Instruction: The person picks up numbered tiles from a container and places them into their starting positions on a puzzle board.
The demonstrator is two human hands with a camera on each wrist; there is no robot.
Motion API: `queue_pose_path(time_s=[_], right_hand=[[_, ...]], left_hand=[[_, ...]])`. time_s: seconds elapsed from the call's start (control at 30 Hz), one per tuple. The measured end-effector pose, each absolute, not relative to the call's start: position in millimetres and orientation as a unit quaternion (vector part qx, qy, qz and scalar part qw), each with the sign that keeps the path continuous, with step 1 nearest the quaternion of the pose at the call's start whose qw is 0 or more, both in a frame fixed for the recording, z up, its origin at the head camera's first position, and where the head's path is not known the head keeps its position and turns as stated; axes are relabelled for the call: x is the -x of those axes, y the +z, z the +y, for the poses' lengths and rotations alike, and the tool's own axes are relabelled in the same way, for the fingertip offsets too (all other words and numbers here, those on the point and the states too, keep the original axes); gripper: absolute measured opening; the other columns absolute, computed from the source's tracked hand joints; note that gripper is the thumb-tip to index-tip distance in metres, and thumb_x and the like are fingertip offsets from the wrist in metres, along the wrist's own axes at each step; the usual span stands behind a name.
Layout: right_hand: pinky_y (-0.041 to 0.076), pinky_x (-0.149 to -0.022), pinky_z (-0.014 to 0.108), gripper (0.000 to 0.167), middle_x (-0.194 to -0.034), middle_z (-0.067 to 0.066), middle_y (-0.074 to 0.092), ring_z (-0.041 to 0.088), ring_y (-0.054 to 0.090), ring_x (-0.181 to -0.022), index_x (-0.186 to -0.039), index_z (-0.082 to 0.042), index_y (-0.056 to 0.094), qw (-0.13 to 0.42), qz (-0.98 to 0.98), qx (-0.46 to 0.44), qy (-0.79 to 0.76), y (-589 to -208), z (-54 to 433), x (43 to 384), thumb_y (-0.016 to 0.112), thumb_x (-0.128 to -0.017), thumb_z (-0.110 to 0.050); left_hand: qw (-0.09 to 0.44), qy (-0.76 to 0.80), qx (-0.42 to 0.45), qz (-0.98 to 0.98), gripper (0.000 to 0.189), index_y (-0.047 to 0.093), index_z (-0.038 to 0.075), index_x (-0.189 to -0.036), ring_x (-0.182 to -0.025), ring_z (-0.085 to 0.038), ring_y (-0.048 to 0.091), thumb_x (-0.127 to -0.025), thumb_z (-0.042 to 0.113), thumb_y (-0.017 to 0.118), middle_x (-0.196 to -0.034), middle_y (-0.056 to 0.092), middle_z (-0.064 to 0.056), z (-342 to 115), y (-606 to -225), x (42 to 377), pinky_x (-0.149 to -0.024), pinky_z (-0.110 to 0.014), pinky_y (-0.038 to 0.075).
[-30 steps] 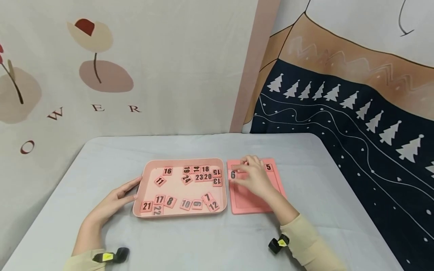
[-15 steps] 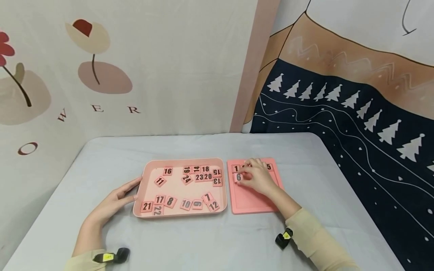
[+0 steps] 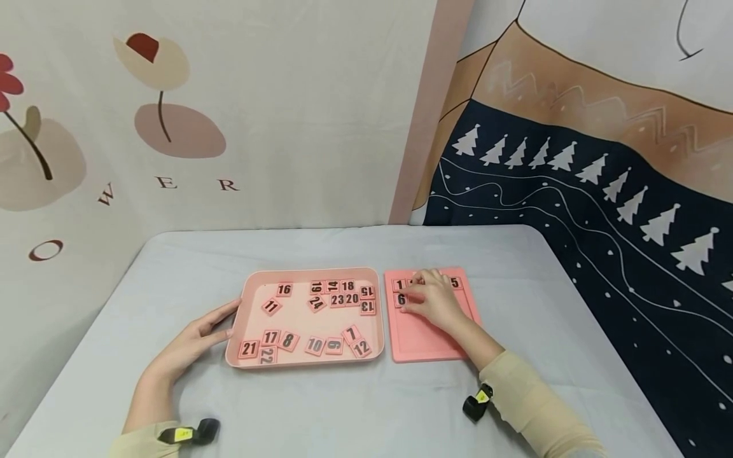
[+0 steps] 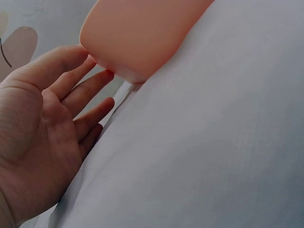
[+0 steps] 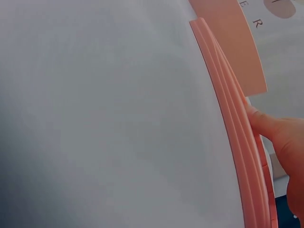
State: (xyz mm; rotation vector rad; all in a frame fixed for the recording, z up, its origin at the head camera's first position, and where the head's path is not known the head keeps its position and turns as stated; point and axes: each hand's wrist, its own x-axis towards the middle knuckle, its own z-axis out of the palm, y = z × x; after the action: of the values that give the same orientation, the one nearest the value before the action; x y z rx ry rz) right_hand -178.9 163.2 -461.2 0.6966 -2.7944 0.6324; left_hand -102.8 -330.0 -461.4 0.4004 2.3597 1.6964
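My right hand (image 3: 438,308) is over the pink frame board (image 3: 426,346), thumb and fingertips at the number 6 tile (image 3: 400,299). That tile lies just below the 1 tile (image 3: 399,285) on the board's left side. The 5 tile (image 3: 455,283) sits at the top right, and the hand covers most of the row between. In the right wrist view the thumb (image 5: 259,118) meets the board's far side; the tile is hidden there. My left hand (image 3: 186,343) rests fingertips against the left end of the pink tray (image 3: 303,324), fingers loosely extended, also seen in its wrist view.
Several loose number tiles lie in the tray, such as the 16 (image 3: 284,289), the 21 (image 3: 249,349) and the 12 (image 3: 361,347). Tray and board stand nearly side by side on the light tablecloth (image 3: 321,407). Printed cloth (image 3: 309,127) hangs behind the table.
My right hand has carried the 6 tile rightward from the board's left edge to a place under the 1 tile, which has come into view. The left hand stays at the tray.
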Motion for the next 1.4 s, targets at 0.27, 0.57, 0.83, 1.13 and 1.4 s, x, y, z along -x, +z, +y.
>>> queue_pose_path(time_s=[0.27, 0.57, 0.83, 1.13, 1.4], right_hand=[[0.034, -0.083, 0.037, 0.034, -0.102, -0.003, 0.054, 0.017, 0.043, -0.094, -0.1, -0.023, 0.077, 0.112, -0.943, -0.231, 0.21, -462, 160, 179, 0.083, -0.071, -0.039], [0.033, -0.083, 0.037, 0.035, -0.101, -0.004, 0.053, 0.017, 0.042, -0.094, -0.1, -0.021, 0.076, 0.129, -0.932, -0.248, 0.232, -452, 158, 179, 0.084, -0.07, -0.038], [0.033, -0.082, 0.038, 0.037, -0.104, -0.002, 0.054, 0.016, 0.042, -0.094, -0.103, -0.018, 0.076, 0.133, -0.897, -0.328, 0.265, -424, 137, 167, 0.085, -0.07, -0.031], [0.034, -0.087, 0.037, 0.031, -0.108, 0.001, 0.055, 0.016, 0.041, -0.099, -0.104, -0.023, 0.075, 0.068, -0.892, -0.396, 0.207, -416, 107, 161, 0.08, -0.077, -0.038], [0.035, -0.094, 0.039, 0.028, -0.103, -0.008, 0.053, 0.012, 0.04, -0.1, -0.1, -0.028, 0.075, 0.039, -0.883, -0.437, 0.169, -421, 89, 163, 0.078, -0.077, -0.044]], left_hand=[[0.102, 0.575, -0.135, 0.8, 0.057, 0.033, 0.003, -0.148, -0.129, 0.011, 0.027, -0.096, 0.01, 0.057, -0.154, 0.03, -0.008, -329, -460, 102, -0.097, -0.003, 0.023], [0.101, 0.574, -0.132, 0.802, 0.058, 0.033, 0.003, -0.148, -0.129, 0.011, 0.027, -0.096, 0.01, 0.057, -0.154, 0.03, -0.006, -329, -461, 102, -0.096, -0.003, 0.024], [0.096, 0.574, -0.136, 0.802, 0.057, 0.033, 0.002, -0.148, -0.128, 0.012, 0.027, -0.096, 0.009, 0.057, -0.154, 0.031, -0.009, -329, -459, 102, -0.097, -0.003, 0.023], [0.098, 0.574, -0.139, 0.801, 0.057, 0.033, 0.001, -0.147, -0.128, 0.011, 0.028, -0.096, 0.009, 0.057, -0.153, 0.029, -0.013, -327, -459, 101, -0.097, -0.003, 0.023], [0.095, 0.575, -0.138, 0.801, 0.057, 0.034, 0.002, -0.147, -0.128, 0.011, 0.028, -0.095, 0.008, 0.058, -0.153, 0.032, -0.005, -328, -461, 101, -0.097, -0.003, 0.023]])
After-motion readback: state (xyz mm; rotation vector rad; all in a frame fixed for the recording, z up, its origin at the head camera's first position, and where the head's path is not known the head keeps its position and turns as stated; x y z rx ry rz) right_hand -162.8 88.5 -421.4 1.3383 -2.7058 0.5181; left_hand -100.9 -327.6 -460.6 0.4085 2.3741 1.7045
